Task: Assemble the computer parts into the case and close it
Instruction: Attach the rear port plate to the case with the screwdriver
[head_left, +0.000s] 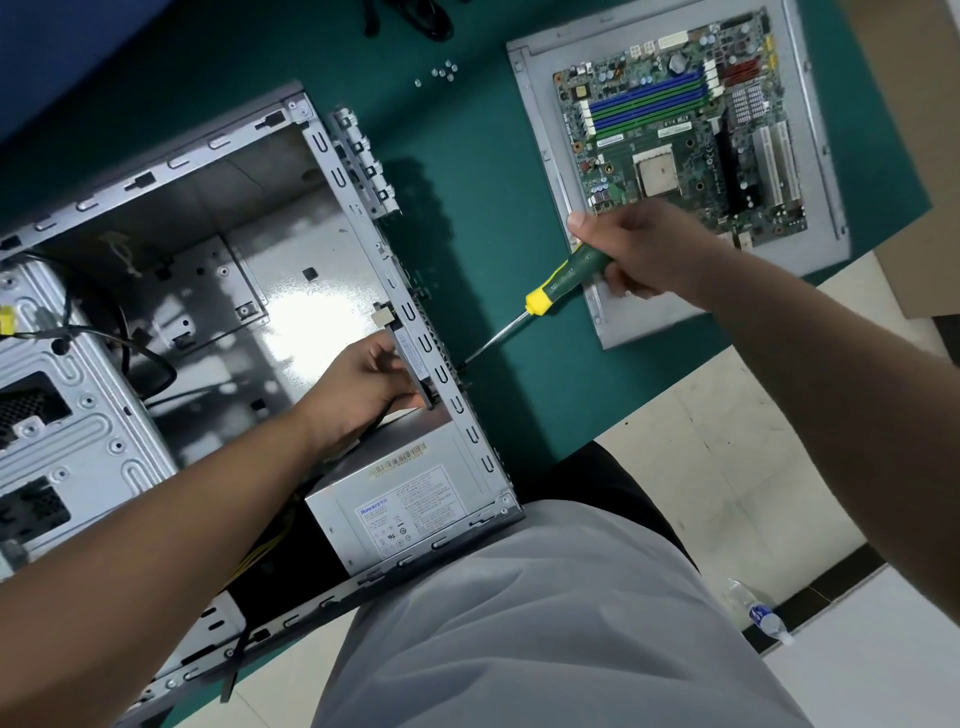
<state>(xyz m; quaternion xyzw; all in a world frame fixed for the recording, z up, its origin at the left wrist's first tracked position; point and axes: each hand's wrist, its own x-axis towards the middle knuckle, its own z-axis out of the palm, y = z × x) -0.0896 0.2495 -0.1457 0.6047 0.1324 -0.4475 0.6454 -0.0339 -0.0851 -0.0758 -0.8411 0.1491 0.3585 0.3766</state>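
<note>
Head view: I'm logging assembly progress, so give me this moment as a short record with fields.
left hand: inside the case, gripping its rear wall edge
right hand: holds the screwdriver, tip at the outside of the rear wall
case: lies open on the green table
power supply: seated in the case's near corner
motherboard: not installed, resting on the side panel on the table
loose screws: small cluster on the table beyond the case
stage: rear wall being screwed; board and panel still to fit
</note>
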